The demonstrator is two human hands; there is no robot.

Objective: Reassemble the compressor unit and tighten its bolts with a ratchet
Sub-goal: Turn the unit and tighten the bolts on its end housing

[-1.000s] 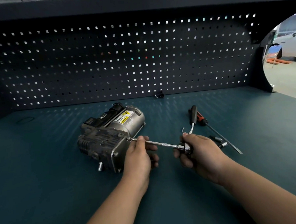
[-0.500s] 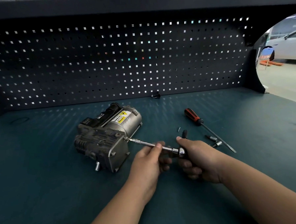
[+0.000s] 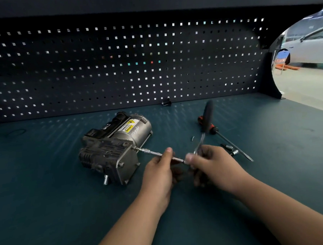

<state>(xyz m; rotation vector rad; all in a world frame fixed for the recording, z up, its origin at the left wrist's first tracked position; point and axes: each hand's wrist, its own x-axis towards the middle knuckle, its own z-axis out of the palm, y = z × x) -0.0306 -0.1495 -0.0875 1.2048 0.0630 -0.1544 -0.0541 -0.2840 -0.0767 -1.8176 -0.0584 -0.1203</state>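
Compressor unit (image 3: 117,147) lies on its side on the bench (image 3: 49,212). Left hand (image 3: 157,175) pinches the extension bar (image 3: 154,153), likely keeping it seated on a corner bolt (image 3: 135,148). Right hand (image 3: 213,168) has its fingers (image 3: 189,157) curled round the head of the ratchet (image 3: 207,118), apparently to swing the blurred handle.

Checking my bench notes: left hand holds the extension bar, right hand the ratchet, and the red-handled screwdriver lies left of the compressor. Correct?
One slip: in the head view the screwdriver lies right of the compressor, beyond the right hand. The left hand does hold the extension bar, the right hand the ratchet.
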